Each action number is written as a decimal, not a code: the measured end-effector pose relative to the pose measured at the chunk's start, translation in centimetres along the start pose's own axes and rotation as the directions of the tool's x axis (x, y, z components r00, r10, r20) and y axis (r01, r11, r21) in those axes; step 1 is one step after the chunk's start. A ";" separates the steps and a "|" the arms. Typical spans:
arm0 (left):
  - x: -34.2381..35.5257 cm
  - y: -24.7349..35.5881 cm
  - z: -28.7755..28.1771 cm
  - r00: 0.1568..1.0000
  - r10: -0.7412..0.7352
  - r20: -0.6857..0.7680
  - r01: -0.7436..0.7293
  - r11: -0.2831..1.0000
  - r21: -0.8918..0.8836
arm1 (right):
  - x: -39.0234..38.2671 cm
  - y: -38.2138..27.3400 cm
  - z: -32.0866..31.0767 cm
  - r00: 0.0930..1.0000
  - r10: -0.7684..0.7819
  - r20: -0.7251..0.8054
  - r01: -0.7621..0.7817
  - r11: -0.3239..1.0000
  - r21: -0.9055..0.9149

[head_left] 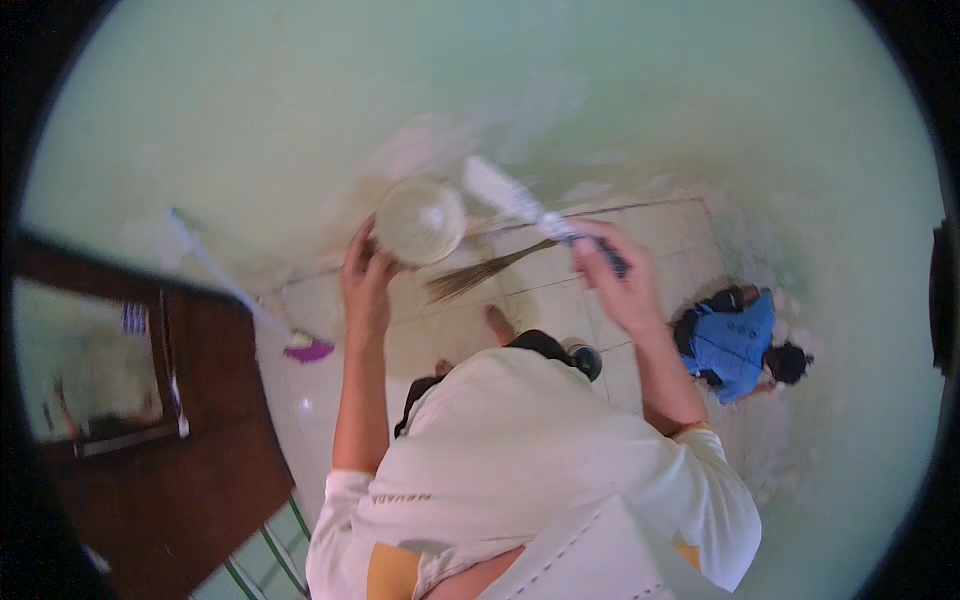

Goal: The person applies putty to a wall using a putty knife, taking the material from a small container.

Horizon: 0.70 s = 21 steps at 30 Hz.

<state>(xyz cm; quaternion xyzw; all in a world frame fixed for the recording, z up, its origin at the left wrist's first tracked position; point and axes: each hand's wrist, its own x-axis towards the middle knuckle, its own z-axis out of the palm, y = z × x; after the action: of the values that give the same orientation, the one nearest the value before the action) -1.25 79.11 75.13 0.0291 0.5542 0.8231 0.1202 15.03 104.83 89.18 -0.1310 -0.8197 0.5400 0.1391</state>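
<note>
My left hand (368, 275) is closed on the side of a round, pale translucent bowl (420, 222), held up before the wall. What lies inside it is too blurred to make out. To its right, my right hand (618, 272) grips the dark handle of a putty knife (515, 198). White paste coats its blade, which points up and left, just apart from the bowl's rim. Beyond both hands is a pale green wall (300, 110) with whitish, rough patches low down.
A stick broom (480, 278) lies on the tiled floor (655, 235). On the left, a purple broom (308, 347) with a blue handle leans on the wall beside a brown wooden cabinet (225, 440) with a mirror. Another person in blue (735, 340) is low by the right wall.
</note>
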 end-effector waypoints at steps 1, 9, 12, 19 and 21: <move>0.1 -0.2 0.0 0.999 0.034 0.028 -0.034 0.999 -0.007 | -0.3 -0.4 -0.3 1.000 0.018 -0.025 -0.018 1.000 -0.024; -0.6 0.1 1.0 0.996 0.059 0.073 -0.046 0.985 -0.167 | -0.7 -1.9 0.5 0.964 -0.239 0.115 0.258 0.942 -0.213; -1.6 1.1 2.3 0.994 0.083 0.076 -0.072 0.989 -0.129 | -0.4 -3.3 0.3 0.945 -0.292 0.145 0.322 0.909 -0.266; -2.9 1.5 4.0 0.985 0.153 0.076 -0.156 0.987 0.036 | 1.9 -5.2 2.3 0.973 -0.117 0.200 0.191 0.892 -0.409; -3.0 1.2 4.4 0.978 0.195 0.079 -0.202 0.974 0.102 | 2.8 -5.0 2.8 0.971 -0.091 0.222 0.183 0.882 -0.435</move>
<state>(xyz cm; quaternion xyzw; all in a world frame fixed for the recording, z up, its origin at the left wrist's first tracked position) 2.29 81.95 78.15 0.1191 0.5882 0.7981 0.0546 11.03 101.55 92.98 -0.0477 -0.9396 0.3332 0.0618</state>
